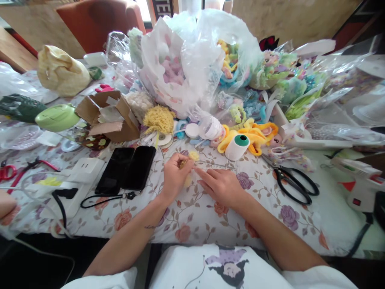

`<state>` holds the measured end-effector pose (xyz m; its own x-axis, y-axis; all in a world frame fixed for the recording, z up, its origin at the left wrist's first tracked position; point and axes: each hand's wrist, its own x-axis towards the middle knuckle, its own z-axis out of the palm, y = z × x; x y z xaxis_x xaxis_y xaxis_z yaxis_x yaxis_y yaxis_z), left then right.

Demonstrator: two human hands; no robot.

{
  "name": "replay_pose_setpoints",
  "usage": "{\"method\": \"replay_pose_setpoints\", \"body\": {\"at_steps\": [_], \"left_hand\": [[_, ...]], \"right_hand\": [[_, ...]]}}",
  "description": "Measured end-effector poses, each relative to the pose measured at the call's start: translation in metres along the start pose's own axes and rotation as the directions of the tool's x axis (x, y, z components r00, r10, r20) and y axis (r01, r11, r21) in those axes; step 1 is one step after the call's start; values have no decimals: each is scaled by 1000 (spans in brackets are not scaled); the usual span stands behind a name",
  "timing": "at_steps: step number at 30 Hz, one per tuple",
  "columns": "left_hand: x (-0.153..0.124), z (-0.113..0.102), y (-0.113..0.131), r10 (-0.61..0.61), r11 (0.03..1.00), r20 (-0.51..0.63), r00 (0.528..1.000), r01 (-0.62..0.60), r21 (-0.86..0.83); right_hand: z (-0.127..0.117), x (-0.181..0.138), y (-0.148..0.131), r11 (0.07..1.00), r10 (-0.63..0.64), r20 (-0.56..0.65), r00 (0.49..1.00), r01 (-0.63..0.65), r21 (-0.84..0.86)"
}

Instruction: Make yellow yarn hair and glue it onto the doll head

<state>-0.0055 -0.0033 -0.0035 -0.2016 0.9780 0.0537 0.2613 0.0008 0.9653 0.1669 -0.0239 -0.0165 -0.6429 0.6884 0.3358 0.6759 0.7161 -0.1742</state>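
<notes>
In the left hand point(175, 176), pinched by the thumb and fingers, is a little yellow thing point(193, 155), while the right hand point(221, 186) has its fingers close by, though I can't tell if they pinch anything, and on the flowery cloth point(192, 212) around are a white spool point(237, 149) and black scissors point(294, 183)

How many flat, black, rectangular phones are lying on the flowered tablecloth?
2. Both lie left of the left hand: the left black phone and the right black phone beside it. Others may be hidden.
</notes>
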Motion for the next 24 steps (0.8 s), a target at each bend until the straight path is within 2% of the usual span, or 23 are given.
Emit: {"method": "replay_pose_setpoints", "body": {"at_steps": [3, 5, 8, 11, 16, 20, 22, 24], "left_hand": [[3, -1, 0, -19, 995, -61, 998, 13, -94], [6, -2, 0, -36, 988, -102, 994, 20, -156], [8, -5, 1, -38, 977, -140, 989, 7, -214], [8, -6, 2, -42, 971, -144, 989, 6, -238], [9, -6, 2, -71, 959, -149, 986, 27, -282], [12, -6, 1, -109, 937, -180, 978, 41, -346], [14, -7, 0, -127, 926, -188, 974, 49, -375], [18, -9, -1, -143, 912, -204, 968, 49, -407]], "right_hand": [[2, -2, 1, 997, -13, -56, 998, 17, 77], [2, -2, 1, 981, 15, -121, 993, 9, 194], [-3, 0, -2, 901, 125, -201, 972, -26, 434], [-12, 4, -6, 815, 274, -208, 939, -111, 569], [-18, 6, -7, 783, 441, -203, 874, -264, 564], [-17, 5, -2, 812, 426, -168, 889, -294, 505], [-19, 5, 1, 795, 423, -140, 895, -293, 531], [-21, 4, 4, 748, 491, -145, 859, -329, 577]]}}
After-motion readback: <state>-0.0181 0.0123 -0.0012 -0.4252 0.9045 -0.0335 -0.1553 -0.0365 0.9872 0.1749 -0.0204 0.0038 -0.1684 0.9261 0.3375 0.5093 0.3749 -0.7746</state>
